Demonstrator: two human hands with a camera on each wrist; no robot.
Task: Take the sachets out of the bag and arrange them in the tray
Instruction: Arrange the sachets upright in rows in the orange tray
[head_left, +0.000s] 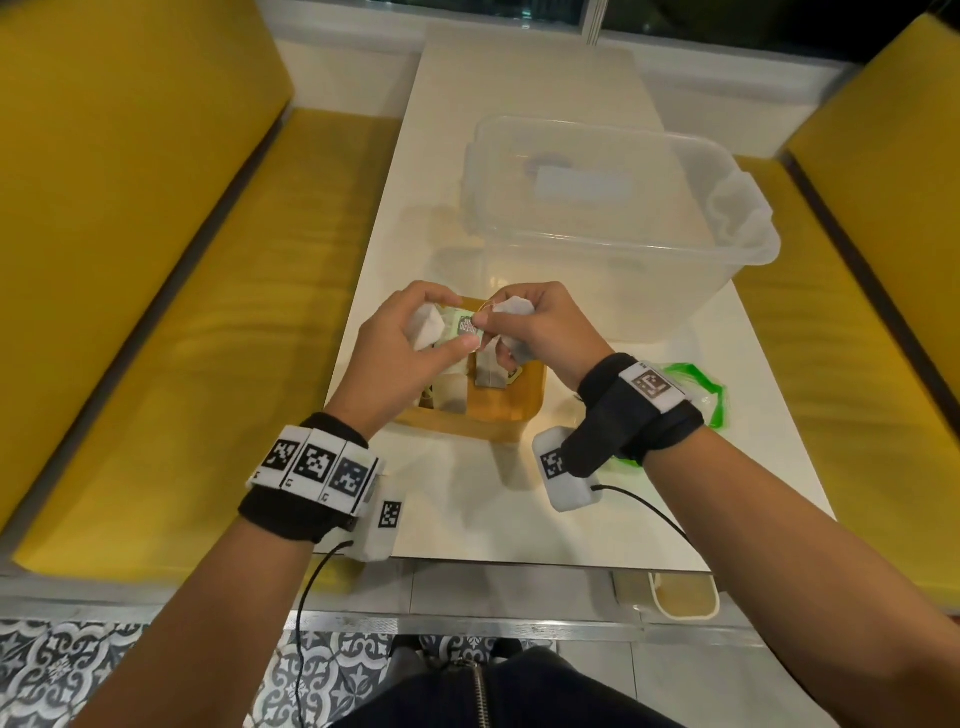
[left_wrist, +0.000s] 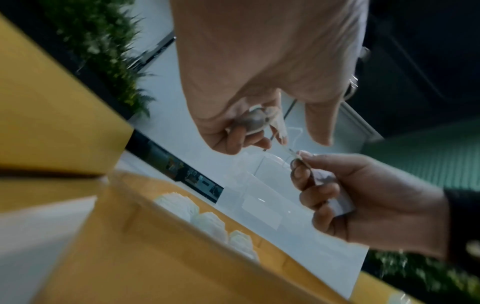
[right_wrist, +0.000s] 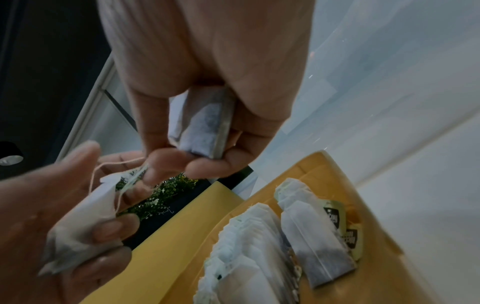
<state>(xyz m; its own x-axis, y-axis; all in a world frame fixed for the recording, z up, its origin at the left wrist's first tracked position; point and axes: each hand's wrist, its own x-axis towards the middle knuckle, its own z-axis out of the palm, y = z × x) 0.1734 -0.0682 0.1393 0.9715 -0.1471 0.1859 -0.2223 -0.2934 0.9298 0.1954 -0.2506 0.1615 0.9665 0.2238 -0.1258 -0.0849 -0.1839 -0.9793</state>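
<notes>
Both hands (head_left: 470, 332) pinching light, limp sachets (right_wrist: 205, 123) over tray (head_left: 511, 421); strings tangled, so best gripped by paper body.

sachets (right_wrist: 244, 253): white, stacked in yellow tray (head_left: 498, 421) | green-edged bag (head_left: 701, 395): flat, right

Left hand (head_left: 410, 332), right hand (head_left: 540, 327) both pinching

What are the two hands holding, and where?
Each holds a tea sachet: left hand round one's body, right hand round another's, its fingertips pinching the string.
</notes>
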